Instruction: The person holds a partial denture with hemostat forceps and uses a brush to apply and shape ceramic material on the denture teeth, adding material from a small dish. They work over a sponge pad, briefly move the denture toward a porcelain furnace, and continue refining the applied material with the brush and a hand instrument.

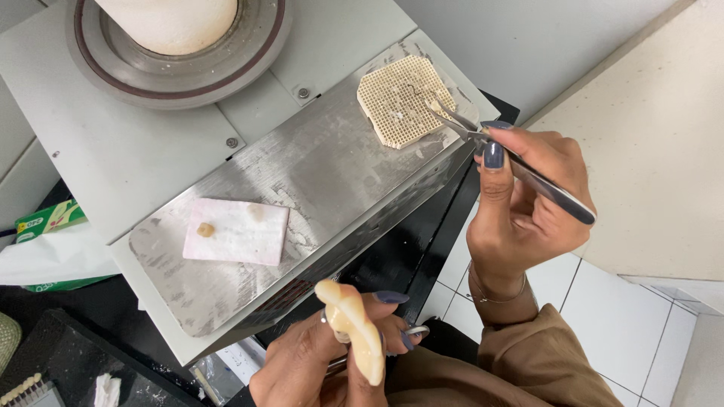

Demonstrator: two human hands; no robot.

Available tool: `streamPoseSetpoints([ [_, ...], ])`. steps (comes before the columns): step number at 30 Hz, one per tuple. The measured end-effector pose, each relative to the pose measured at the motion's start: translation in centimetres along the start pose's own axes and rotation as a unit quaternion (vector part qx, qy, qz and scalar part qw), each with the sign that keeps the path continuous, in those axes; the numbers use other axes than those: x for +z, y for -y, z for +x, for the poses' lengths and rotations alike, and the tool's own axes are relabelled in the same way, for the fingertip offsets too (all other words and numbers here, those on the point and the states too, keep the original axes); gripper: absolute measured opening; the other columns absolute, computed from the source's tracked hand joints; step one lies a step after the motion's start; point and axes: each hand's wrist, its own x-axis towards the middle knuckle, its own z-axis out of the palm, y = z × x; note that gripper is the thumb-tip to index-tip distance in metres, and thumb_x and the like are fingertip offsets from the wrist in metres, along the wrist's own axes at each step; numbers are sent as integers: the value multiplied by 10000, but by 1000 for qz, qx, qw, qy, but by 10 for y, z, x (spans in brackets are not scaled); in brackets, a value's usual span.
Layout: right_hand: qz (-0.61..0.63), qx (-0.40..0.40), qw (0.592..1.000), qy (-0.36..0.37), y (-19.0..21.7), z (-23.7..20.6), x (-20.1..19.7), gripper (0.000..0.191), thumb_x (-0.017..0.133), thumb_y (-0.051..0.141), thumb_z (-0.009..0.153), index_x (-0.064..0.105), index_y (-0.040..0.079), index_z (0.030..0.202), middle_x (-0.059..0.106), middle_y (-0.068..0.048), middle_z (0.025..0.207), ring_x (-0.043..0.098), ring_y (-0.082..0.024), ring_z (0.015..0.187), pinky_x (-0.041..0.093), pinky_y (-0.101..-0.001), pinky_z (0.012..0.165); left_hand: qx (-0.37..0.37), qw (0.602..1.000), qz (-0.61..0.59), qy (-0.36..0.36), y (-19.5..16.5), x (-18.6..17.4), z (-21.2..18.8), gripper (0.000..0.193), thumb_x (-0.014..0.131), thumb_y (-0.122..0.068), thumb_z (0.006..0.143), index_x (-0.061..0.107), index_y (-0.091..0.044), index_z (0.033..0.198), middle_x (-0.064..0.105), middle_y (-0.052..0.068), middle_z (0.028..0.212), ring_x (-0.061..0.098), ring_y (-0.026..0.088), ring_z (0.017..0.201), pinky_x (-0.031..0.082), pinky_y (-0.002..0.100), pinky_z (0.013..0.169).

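Right hand (524, 203) sat at right centre of the frame, thumb and fingers pinched around metal tweezers (520, 169) near their middle, with the rear end sticking out past the hand toward the right edge. The tweezer tips reached up-left and rested on the right side of a cream honeycomb tray (400, 102); could not tell whether the tips gripped anything, too small. The tray lay at the upper right end of a scuffed steel shelf (317, 166) running diagonally from lower left to upper right. Left hand (317, 362) was at the bottom centre, fingers closed around a cream tooth model (354, 339), which stood up out of the grip with its rounded top toward the shelf edge; a thin metal tool also showed between those fingers, mostly hidden. The model was well apart from the tweezers, below and left of them. On the left part of the shelf lay a pale pink pad (237, 232) with a small tan lump (205, 229) on its left end. A round grey furnace platform (177, 64) filled the upper left, and a green tissue box (49, 222) sat at the left edge.
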Motion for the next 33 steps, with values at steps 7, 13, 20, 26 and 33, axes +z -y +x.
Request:
streamPoseSetpoints([
  [7, 3, -8, 1000, 6, -5, 2, 4, 112, 704, -46, 1105, 685, -74, 1211, 657, -143, 1019, 624, -133, 828, 489, -208, 670, 67, 997, 17, 25, 5, -4, 0, 166, 655, -119, 971, 716, 23, 1032, 800, 86, 797, 794, 143, 703, 691, 271, 716],
  [13, -11, -9, 1000, 6, -7, 1, 4, 127, 719, -48, 1094, 692, -75, 1215, 648, -145, 1016, 593, -122, 813, 467, -200, 661, 83, 993, 34, 72, 8, -11, 2, 157, 678, -114, 969, 705, 20, 1047, 797, 82, 789, 797, 152, 713, 688, 286, 714],
  [20, -2, -28, 999, 17, -10, 3, 5, 125, 713, -49, 1096, 685, -67, 1216, 657, -142, 1038, 646, -123, 846, 529, -195, 672, 74, 993, 12, 87, 13, -11, -1, 164, 624, -92, 1000, 706, 22, 1086, 812, 119, 860, 802, 176, 749, 724, 312, 741],
  [26, -5, -25, 1000, 18, -9, 4, 5, 116, 715, -50, 1096, 684, -66, 1207, 654, -143, 1043, 638, -128, 845, 517, -199, 680, 79, 992, -2, 100, 15, -14, -1, 174, 617, -93, 1004, 699, 26, 1101, 811, 120, 863, 800, 177, 748, 721, 317, 731],
  [33, -15, -26, 999, 19, -8, 5, 4, 112, 734, -29, 1082, 692, -51, 1184, 651, -134, 1025, 625, -125, 832, 500, -194, 653, 98, 993, 24, 62, 15, -9, -3, 152, 638, -101, 1000, 697, 20, 1070, 807, 96, 834, 786, 156, 709, 706, 297, 702],
])
